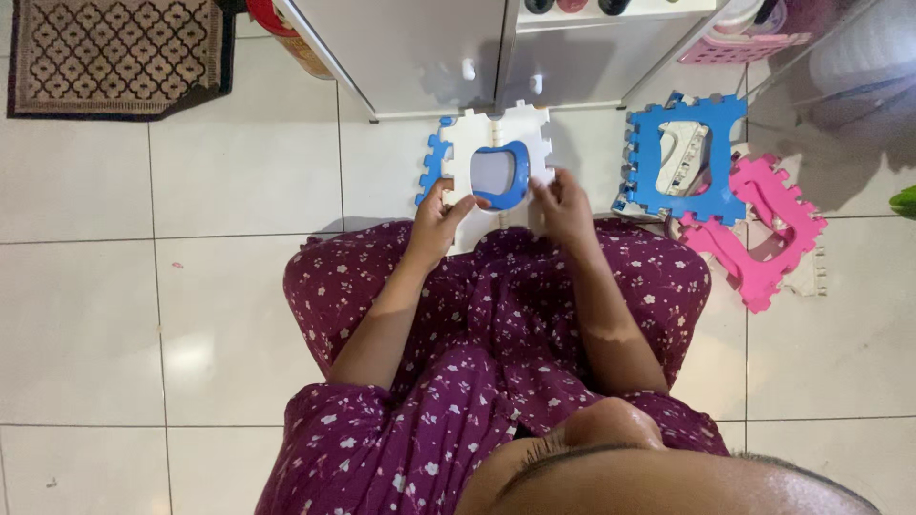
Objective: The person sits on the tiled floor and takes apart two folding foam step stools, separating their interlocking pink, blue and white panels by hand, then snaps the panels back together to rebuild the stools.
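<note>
White interlocking foam tile with blue insert: we grip its lower edges, left hand and right hand apart, above the white tiled floor, open leftward.

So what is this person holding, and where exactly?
A white foam puzzle tile with a blue insert, held at its lower edge by left hand and right hand.
</note>
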The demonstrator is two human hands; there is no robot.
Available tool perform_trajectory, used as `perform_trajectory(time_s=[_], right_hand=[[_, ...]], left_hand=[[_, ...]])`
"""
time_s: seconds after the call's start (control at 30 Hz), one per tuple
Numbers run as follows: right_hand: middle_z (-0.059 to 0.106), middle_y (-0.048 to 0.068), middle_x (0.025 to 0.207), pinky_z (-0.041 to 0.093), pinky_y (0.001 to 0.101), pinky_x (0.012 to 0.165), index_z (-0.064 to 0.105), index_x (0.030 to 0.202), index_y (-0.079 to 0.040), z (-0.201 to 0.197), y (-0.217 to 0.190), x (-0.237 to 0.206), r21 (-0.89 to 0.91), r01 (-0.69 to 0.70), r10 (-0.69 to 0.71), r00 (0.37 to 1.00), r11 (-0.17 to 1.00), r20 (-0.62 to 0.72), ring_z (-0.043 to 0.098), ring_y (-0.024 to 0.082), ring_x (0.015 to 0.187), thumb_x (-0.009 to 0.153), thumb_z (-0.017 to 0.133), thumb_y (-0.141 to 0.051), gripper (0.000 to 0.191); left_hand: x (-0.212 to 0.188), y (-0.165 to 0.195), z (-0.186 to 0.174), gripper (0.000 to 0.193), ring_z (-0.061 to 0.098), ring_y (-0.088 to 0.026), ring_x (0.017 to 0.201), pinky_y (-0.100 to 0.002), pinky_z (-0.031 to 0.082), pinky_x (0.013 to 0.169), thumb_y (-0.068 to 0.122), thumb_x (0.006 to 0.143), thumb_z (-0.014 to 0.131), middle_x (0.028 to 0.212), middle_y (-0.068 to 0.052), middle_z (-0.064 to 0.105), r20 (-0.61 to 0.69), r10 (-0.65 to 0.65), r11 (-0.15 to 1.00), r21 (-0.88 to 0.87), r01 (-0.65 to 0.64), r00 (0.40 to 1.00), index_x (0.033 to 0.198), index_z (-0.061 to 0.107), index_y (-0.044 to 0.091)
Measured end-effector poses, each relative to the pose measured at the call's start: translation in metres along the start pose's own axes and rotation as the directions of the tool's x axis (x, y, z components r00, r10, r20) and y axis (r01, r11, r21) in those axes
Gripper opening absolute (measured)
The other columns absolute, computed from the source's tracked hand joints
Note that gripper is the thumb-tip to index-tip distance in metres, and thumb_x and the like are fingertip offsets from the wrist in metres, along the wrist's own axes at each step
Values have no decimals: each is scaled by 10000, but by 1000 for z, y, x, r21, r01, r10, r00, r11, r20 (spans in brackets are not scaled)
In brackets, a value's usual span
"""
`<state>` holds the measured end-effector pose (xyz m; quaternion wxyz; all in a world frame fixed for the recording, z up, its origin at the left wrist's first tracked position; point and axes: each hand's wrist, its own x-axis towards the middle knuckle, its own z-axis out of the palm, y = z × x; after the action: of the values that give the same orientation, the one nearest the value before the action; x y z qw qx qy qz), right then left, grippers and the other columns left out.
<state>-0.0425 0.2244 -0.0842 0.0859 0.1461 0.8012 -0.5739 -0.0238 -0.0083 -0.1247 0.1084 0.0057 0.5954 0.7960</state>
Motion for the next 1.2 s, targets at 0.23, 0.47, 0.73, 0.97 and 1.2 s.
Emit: perform_trajectory(time_s=[0.23, 0.47, 0.73, 0.97, 1.2], right_hand=[[743, 160, 945, 594, 361, 603, 629, 1219, 35, 32, 0, -30, -252, -31, 20, 999, 967, -46, 728, 230, 752, 1041, 615, -300, 380], [708, 223, 1085, 583, 359, 713, 312, 1550, -42, 40, 8, -60, -112, 320, -319, 947, 941, 30, 725, 273, 891, 980, 642, -144, 667], [581, 128, 1385, 520, 312, 1022, 475, 1518, -57, -140, 72, -7, 194, 431, -361, 879, 881, -311, 608, 182, 1207, 1032, 685, -39, 530], [687, 118, 1025, 520, 369, 741, 693, 1180, -13, -245, 120, 33, -361, -50, -182, 796, 931, -578, 641, 241, 809, 920, 803, -248, 367], [643, 308, 1103, 528, 503, 866, 571, 1307, 98, -269, 160, 68, -445, -208, -108, 802, 871, -587, 639, 456, 1000, 912, 806, -377, 661]], left_hand=[[-11, 14, 43, 569, 557, -129, 451, -332, 467, 392, 508, 1020, 469, 700, -76, 737, -258, 25, 623, 760, 187, 966, 1330, 596, 47], [-20, 31, 88, 781, 691, -264, 826, -376, 590, 667, 611, 1044, 181, 1003, -172, 726, -60, 95, 673, 740, -20, 994, 1584, 379, 83], [57, -35, 214, 632, 532, -357, 1351, -419, 444, 1137, 168, 932, 689, 1524, -153, 508, 360, 235, 691, 592, -415, 903, 1533, 494, 176], [140, -122, 332, 626, 520, -384, 1323, -436, 452, 1102, 161, 885, 741, 1430, -177, 511, 550, 143, 682, 547, -485, 823, 1476, 534, 147], [168, -159, 372, 538, 471, -394, 1369, -510, 412, 1109, 251, 917, 682, 1540, -156, 465, 540, -213, 463, 789, -402, 814, 1427, 564, 126]])
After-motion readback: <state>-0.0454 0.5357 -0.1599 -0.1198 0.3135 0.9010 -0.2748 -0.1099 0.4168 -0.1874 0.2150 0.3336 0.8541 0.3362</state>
